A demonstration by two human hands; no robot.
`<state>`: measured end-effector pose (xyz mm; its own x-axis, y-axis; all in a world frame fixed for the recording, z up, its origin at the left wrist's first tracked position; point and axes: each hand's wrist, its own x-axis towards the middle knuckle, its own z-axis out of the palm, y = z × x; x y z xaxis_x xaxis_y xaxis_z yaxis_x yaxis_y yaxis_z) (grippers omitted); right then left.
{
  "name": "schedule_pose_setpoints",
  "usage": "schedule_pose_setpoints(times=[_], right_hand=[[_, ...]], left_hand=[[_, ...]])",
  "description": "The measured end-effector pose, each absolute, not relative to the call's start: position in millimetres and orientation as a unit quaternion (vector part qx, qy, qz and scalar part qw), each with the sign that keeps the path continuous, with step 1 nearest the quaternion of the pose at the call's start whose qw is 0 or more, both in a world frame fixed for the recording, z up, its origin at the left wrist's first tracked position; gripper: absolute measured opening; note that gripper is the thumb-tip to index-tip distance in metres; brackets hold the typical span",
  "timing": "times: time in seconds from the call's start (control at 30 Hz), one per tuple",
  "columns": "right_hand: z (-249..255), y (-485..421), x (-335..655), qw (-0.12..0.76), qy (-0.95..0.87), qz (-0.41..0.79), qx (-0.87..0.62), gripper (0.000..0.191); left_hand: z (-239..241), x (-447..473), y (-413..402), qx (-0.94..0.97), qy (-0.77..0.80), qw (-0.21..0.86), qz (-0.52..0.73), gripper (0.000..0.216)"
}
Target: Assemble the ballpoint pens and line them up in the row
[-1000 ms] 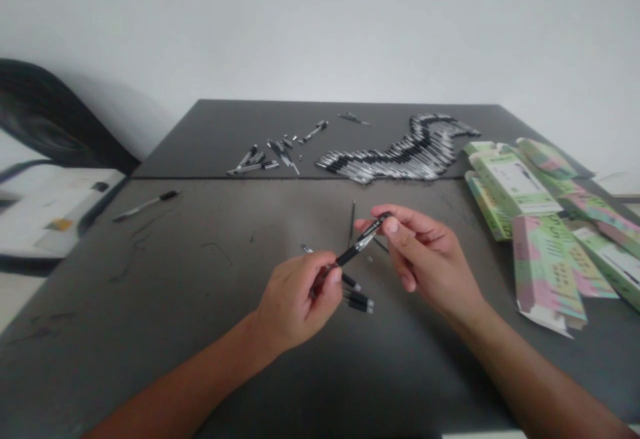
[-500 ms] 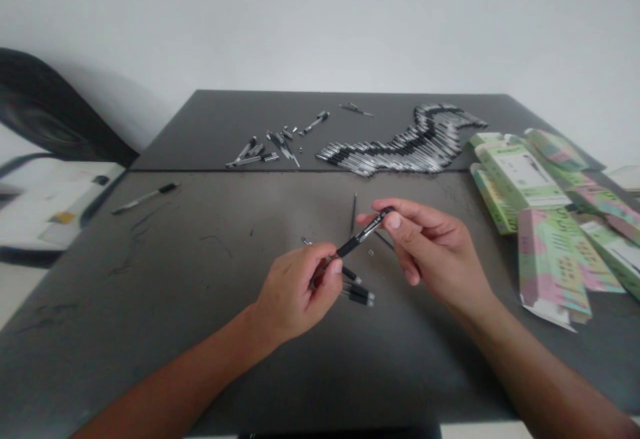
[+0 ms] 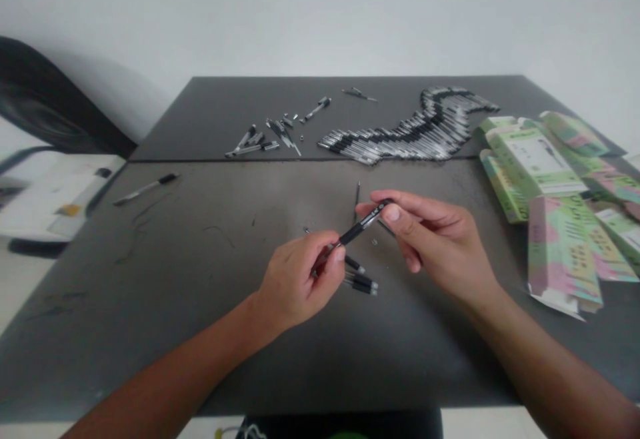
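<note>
A black pen [image 3: 354,231] with a clear section and pale lettering slants up to the right between my hands. My left hand [image 3: 300,279] is closed round its lower end, the thumb pressed on top. At the upper end, my right hand [image 3: 425,232] pinches the pen between thumb and forefinger, its other fingers curled loosely. Just beneath, several black-gripped pen parts [image 3: 363,282] lie on the table, partly hidden by my left hand. A thin refill [image 3: 357,199] lies behind the pen, and a tiny ring-like piece [image 3: 374,242] rests under my right hand.
Many pens lie side by side in a curved row [image 3: 400,136] toward the back. Loose pen parts [image 3: 255,142] are scattered left of it. A single pen [image 3: 145,189] lies far left. Green and pink cardboard boxes [image 3: 563,246] pile up at the right. A black chair [image 3: 55,92] stands left.
The view has shifted slightly, so the table's contents appear a little higher. Both hands keep their hold on the pen, with hardly any movement between them.
</note>
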<state>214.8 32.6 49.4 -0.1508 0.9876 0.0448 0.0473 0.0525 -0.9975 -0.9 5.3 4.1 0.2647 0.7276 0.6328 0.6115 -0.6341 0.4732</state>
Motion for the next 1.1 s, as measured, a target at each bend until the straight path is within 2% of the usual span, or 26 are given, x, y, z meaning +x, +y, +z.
schedule_pose_setpoints(times=[0.27, 0.53, 0.63, 0.9, 1.03, 1.1], right_hand=[[45, 31, 215, 0.451, -0.595, 0.457, -0.484, 0.027], [34, 29, 219, 0.422, -0.718, 0.266, -0.486, 0.031], [35, 27, 217, 0.413, -0.732, 0.233, -0.488, 0.031], [30, 27, 215, 0.416, -0.718, 0.269, -0.489, 0.033], [22, 28, 210, 0.43, -0.697, 0.357, -0.45, 0.053], [21, 29, 206, 0.433, -0.707, 0.379, -0.411, 0.045]], left_hand=[[2, 0, 5, 0.791, 0.429, 0.072, 0.43, 0.005], [-5, 0, 6, 0.791, 0.44, 0.092, 0.414, 0.014], [-6, 0, 6, 0.789, 0.444, 0.102, 0.413, 0.016], [-5, 1, 6, 0.774, 0.468, 0.148, 0.4, 0.021], [-4, 0, 4, 0.754, 0.476, 0.191, 0.41, 0.023], [-4, -1, 4, 0.754, 0.454, 0.209, 0.425, 0.027]])
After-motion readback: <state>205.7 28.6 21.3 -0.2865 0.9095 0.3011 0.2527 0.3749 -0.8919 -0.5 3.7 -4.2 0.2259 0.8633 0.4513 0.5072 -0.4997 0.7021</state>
